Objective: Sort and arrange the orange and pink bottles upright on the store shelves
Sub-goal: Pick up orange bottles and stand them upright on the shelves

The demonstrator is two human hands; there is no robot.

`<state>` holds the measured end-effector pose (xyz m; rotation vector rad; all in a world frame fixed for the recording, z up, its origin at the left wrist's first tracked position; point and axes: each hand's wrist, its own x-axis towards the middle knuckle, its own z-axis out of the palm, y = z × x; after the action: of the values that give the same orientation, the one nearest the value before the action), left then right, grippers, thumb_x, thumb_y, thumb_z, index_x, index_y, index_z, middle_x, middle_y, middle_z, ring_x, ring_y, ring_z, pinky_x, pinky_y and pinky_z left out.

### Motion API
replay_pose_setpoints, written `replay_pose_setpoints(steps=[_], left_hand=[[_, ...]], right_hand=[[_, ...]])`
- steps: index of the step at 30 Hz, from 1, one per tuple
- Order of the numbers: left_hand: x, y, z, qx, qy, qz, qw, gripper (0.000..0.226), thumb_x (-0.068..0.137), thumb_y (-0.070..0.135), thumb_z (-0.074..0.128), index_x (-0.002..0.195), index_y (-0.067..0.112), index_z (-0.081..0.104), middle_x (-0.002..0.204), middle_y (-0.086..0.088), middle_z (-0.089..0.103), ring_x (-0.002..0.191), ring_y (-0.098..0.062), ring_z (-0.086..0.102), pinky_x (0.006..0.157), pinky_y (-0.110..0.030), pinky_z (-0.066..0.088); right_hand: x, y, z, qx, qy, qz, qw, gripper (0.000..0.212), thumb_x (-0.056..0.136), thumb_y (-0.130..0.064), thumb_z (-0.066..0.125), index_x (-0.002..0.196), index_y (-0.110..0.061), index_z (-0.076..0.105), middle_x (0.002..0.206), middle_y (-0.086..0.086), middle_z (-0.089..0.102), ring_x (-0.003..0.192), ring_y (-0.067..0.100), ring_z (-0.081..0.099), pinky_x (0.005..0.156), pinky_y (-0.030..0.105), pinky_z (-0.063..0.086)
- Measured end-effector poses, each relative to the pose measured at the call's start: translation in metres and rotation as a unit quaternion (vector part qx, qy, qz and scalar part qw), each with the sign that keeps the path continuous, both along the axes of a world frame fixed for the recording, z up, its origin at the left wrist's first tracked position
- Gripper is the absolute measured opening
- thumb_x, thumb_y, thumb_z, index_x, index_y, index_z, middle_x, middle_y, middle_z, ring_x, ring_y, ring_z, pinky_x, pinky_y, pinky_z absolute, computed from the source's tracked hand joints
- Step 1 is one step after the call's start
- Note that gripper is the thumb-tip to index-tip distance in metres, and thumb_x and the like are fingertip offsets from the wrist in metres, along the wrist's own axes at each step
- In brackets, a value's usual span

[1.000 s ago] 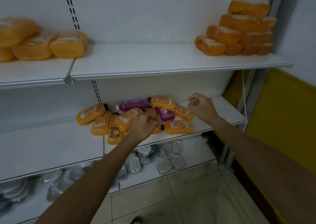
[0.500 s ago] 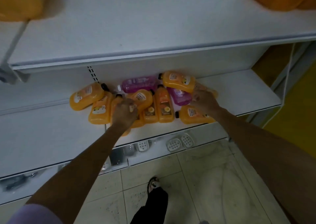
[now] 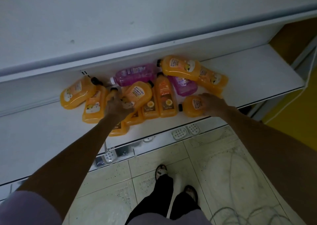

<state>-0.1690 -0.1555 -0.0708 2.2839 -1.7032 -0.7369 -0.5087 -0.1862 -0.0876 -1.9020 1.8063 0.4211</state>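
Observation:
Several orange bottles lie in a loose heap on the white middle shelf (image 3: 253, 73), with two pink bottles (image 3: 135, 74) (image 3: 186, 85) lying among them. My left hand (image 3: 118, 107) grips an orange bottle (image 3: 137, 95) at the heap's left centre. An orange bottle (image 3: 193, 105) lying on its side at the front right, black cap to the left, is held by my right hand (image 3: 211, 103). No bottle stands upright.
The upper shelf (image 3: 120, 27) juts out overhead and hides the back of the middle shelf. A lower shelf holds white soap dishes (image 3: 180, 133). My feet (image 3: 161, 170) stand on the tiled floor. A yellow wall (image 3: 295, 108) is at the right.
My head has tilted down and come closer, so the upper packs left view. My right hand moved from the shelf's right side onto the front right orange bottle. My left hand stays in the heap.

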Motion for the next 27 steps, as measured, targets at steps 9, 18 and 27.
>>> replay_pose_setpoints(steps=[9, 18, 27], left_hand=[[-0.026, 0.012, 0.009, 0.154, 0.066, 0.081, 0.983, 0.092, 0.065, 0.054, 0.076, 0.137, 0.012, 0.036, 0.134, -0.009, 0.050, 0.122, -0.032, 0.047, 0.094, -0.038, 0.043], [-0.076, 0.079, 0.033, 0.050, 0.304, 0.164, 0.937, 0.059, 0.074, 0.026, 0.077, 0.124, 0.019, 0.047, 0.112, 0.000, 0.057, 0.107, -0.023, 0.054, 0.090, -0.032, 0.042], [-0.072, 0.182, 0.117, -0.104, 0.312, 0.246, 0.912, 0.073, 0.068, 0.035, 0.079, 0.129, 0.016, 0.045, 0.125, -0.007, 0.058, 0.106, -0.027, 0.059, 0.095, -0.046, 0.048]], right_hand=[[0.007, 0.004, 0.000, -0.036, 0.108, 0.045, 0.992, 0.099, 0.064, -0.058, 0.076, 0.139, -0.011, 0.031, 0.140, 0.014, 0.037, 0.133, 0.033, 0.031, 0.107, 0.047, 0.029], [0.018, 0.059, 0.007, -0.047, -0.207, -0.207, 0.955, 0.104, 0.038, -0.079, 0.068, 0.118, -0.015, 0.053, 0.111, 0.005, 0.059, 0.095, 0.023, 0.063, 0.083, 0.039, 0.053], [0.037, 0.106, 0.124, -0.122, -0.335, -0.013, 0.934, 0.093, 0.045, -0.075, 0.071, 0.119, -0.023, 0.049, 0.113, -0.004, 0.063, 0.104, 0.019, 0.060, 0.089, 0.043, 0.051]])
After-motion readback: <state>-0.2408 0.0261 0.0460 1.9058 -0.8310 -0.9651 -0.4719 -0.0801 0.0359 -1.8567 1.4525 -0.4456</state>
